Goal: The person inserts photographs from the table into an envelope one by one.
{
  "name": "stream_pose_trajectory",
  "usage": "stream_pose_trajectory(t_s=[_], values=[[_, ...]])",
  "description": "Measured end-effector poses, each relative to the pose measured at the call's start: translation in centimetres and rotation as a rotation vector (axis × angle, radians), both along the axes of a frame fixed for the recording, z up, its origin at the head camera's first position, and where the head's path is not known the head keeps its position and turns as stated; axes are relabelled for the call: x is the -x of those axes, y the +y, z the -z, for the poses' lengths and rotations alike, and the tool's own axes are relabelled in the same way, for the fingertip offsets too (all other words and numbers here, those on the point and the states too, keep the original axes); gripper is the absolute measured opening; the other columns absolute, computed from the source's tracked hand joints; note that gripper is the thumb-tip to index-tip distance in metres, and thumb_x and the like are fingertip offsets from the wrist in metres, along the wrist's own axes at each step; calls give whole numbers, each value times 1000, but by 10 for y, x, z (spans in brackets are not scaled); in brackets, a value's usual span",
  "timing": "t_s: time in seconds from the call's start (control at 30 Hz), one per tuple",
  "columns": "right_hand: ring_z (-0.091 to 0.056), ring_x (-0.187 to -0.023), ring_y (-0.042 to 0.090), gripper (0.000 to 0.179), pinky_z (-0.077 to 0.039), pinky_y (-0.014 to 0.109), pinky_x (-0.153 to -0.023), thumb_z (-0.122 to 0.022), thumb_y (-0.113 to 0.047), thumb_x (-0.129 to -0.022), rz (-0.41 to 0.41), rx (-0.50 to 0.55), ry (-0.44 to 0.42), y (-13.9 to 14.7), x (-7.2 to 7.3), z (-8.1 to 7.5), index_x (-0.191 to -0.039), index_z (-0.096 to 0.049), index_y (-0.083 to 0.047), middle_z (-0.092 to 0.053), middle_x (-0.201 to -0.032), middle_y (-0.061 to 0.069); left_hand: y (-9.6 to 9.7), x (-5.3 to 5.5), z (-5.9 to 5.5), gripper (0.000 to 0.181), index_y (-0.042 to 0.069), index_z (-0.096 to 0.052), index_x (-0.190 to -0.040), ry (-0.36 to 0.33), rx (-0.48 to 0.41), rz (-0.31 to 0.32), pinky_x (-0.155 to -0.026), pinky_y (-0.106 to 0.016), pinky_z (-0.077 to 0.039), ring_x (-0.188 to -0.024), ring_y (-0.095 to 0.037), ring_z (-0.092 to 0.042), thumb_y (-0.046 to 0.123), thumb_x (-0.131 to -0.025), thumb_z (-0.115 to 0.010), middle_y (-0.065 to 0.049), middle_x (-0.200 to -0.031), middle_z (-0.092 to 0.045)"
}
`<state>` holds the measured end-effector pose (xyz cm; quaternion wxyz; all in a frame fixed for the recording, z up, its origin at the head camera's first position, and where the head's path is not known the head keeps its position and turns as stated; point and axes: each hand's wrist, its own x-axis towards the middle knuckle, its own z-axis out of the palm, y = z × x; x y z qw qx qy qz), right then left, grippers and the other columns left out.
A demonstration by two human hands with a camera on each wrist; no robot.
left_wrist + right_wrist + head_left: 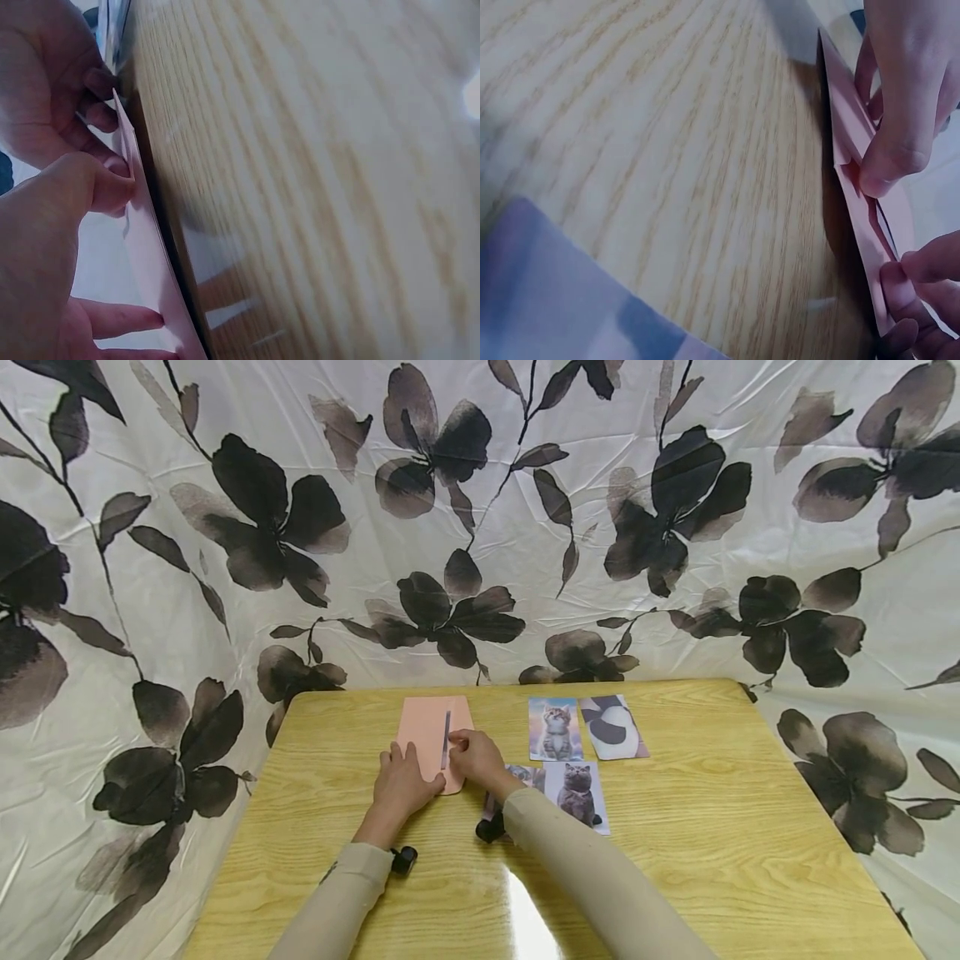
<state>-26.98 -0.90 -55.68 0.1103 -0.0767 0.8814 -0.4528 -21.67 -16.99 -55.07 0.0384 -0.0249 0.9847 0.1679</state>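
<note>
A pink paper envelope (423, 727) lies on the left part of the table, a narrow grey strip (446, 739) showing along its right half. My left hand (402, 781) presses on its near left part with thumb and fingers spread; the thumb (889, 172) bears on the paper close to a fold. At the right side, my right hand (474, 758) pinches the envelope's edge between thumb (934, 259) and curled fingers, as the right wrist view shows. In the left wrist view the pink paper (146, 232) appears nearly edge-on, under both hands.
Right of the envelope lie a kitten photo (555, 731), a black-and-white picture (615, 727) and a grey cat photo (577, 797). Another photo (527, 773) is partly covered by my right arm. A floral cloth (450, 527) hangs behind the wooden table (697, 777).
</note>
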Motion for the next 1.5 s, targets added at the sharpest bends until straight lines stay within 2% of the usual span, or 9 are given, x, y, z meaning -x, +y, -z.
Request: stream_pose_trajectory(t_s=[0.17, 0.3, 0.4, 0.67, 0.87, 1.0, 1.23, 1.5], values=[[-70, -104, 26, 35, -58, 43, -87, -65, -13, -106, 14, 44, 16, 3, -1, 2, -139, -72, -7, -75, -116, 11, 1, 0, 2, 91, -14, -38, -158, -3, 12, 8, -101, -58, -54, -145, -56, -36, 44, -96, -71, -43, -162, -31], [-71, -106, 27, 30, -59, 44, -91, -67, -12, -105, 29, 98, 36, 7, 1, 6, -133, -74, -3, -75, -115, 12, 2, 1, 4, 93, -14, -36, -159, -8, 8, 11, -102, -59, -53, -147, -56, -34, 45, -97, -71, -43, -163, -29], [-70, -101, 25, 27, -59, 39, -87, -67, -12, -105, 29, 141, 70, 12, 1, 4, -129, -74, -1, -75, -110, 12, 2, 1, 3, 93, -14, -34, -160, -18, 2, 10, -103, -60, -52, -148, -57, -32, 45, -98, -71, -43, -164, -26], [-67, -89, 24, 28, -54, 28, -67, -66, -12, -105, 6, 239, 145, 31, 2, -11, -128, -74, 1, -71, -102, 14, 2, 2, 2, 95, -15, -34, -160, -10, 21, 16, -108, -59, -49, -148, -57, -32, 47, -99, -71, -43, -164, -27], [-62, -77, 16, 28, -50, 26, -61, -69, -14, -105, 56, 237, 108, 49, 3, -20, -130, -74, -2, -70, -102, 12, 2, 2, 2, 95, -14, -32, -161, -30, 11, 13, -106, -60, -51, -150, -57, -30, 48, -100, -70, -43, -165, -25], [-59, -73, 15, 28, -48, 27, -59, -69, -13, -104, 80, 229, 116, 62, 3, -23, -130, -74, -3, -71, -102, 12, 2, 0, 0, 94, -14, -32, -161, -31, 10, 19, -106, -61, -50, -150, -57, -30, 46, -100, -71, -43, -165, -25], [-62, -77, 19, 27, -51, 31, -65, -71, -12, -103, 109, 206, 137, 93, 4, -20, -128, -75, -5, -71, -102, 12, 3, -1, 1, 95, -13, -32, -161, -31, 15, 11, -99, -61, -54, -149, -56, -31, 48, -99, -72, -41, -166, -25], [-69, -85, 26, 31, -54, 31, -70, -72, -13, -101, 166, 153, 162, 132, 9, -16, -129, -74, 2, -74, -101, 15, 5, -1, 0, 98, -10, -33, -162, -36, 49, -10, -92, -62, -56, -147, -55, -33, 52, -98, -72, -39, -166, -27]])
